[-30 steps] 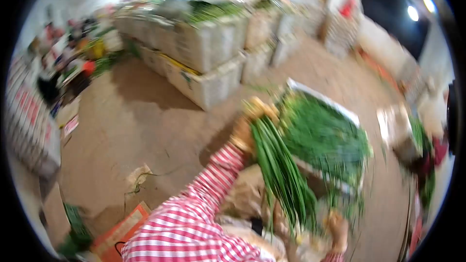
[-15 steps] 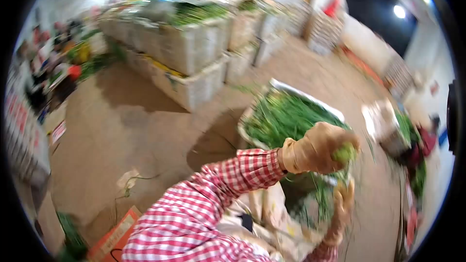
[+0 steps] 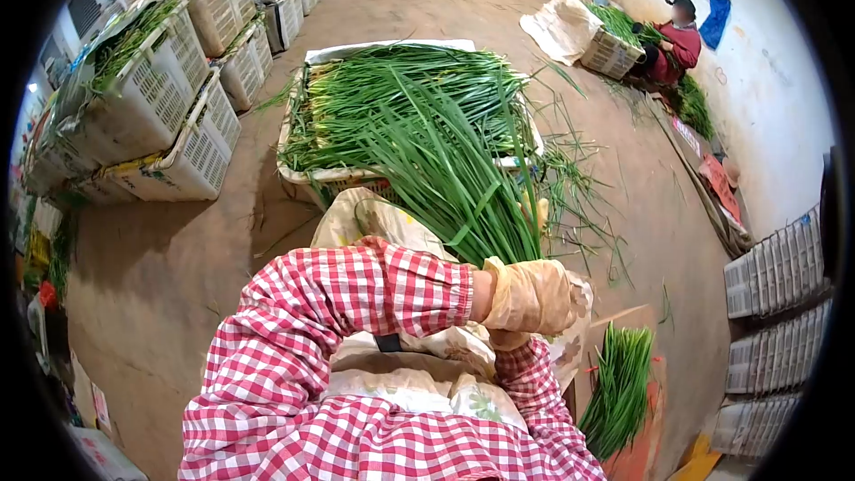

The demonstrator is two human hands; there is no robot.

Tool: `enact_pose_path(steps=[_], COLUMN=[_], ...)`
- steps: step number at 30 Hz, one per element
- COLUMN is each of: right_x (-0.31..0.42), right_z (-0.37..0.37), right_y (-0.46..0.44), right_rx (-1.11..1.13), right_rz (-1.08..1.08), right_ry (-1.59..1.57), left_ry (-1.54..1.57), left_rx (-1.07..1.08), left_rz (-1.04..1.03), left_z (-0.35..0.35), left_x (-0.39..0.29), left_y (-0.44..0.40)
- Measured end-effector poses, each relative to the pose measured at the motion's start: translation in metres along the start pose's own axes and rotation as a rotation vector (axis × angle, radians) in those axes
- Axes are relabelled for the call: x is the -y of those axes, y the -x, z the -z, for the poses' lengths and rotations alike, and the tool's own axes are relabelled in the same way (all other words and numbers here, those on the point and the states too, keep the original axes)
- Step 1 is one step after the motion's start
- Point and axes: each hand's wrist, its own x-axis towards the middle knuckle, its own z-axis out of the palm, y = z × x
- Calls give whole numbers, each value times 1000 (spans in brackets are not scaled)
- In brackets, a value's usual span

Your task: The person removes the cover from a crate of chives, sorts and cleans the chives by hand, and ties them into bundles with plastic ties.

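My left forearm crosses toward three o'clock, left hand (image 3: 533, 297) closed around green leaves (image 3: 454, 187) pointing to eleven; right hand (image 3: 539, 214) mostly hidden, grip unclear. Cardboard (image 3: 688, 137) print at half-past two is illegible.

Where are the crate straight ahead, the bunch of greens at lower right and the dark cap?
Crate (image 3: 299, 175), head view: near left rim.
Bunch (image 3: 617, 390), head view: middle of its leaves.
Cap (image 3: 684, 3), head view: crown.
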Motion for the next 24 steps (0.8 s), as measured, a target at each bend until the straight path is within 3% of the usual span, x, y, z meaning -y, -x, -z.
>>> enact_pose_path(steps=[3, 5, 6, 8, 10, 12, 15, 17, 20, 22, 24], right_x=[10, 28, 43, 70, 117, 132, 118, 95, 82, 86, 91], right_z=[-3, -4, -7, -18, -69, -100, -122, -108, -107, -104, -94], right_y=[-24, -39, -44, -52, -40, -45, -49, -57, -63, -69, -87], right_rx=[75, 136, 135, 17, 174, 459, 666, 697, 678, 607, 460], right_rz=[-53, -37, 38, 332, 415, 730, 659, 732, 918, 881, 1027], right_ry=[0, 114, 213, 600, 874, 1280, 1788, 1791, 1764, 1867, 1566], left_ry=[-27, -231, -437, -1087, -1058, -1076, -1019, -983, -666, -484, -364], left_rx=[56, 192, 261, 166, 303, 276, 323, 276, 70, 132, 180], left_rz=[121, 221, 193, -120, -6, -253, -273, -310, -191, -128, -5], left_z=[-5, -12, -13, -6, -23, -32, -52, -57, -56, -57, -80], left_x=[23, 46, 48, 17, 28, 23, 28, 30, 16, 10, 37], left_y=[5, 10, 14, 27, 37, 52, 63, 68, 78, 72, 63])
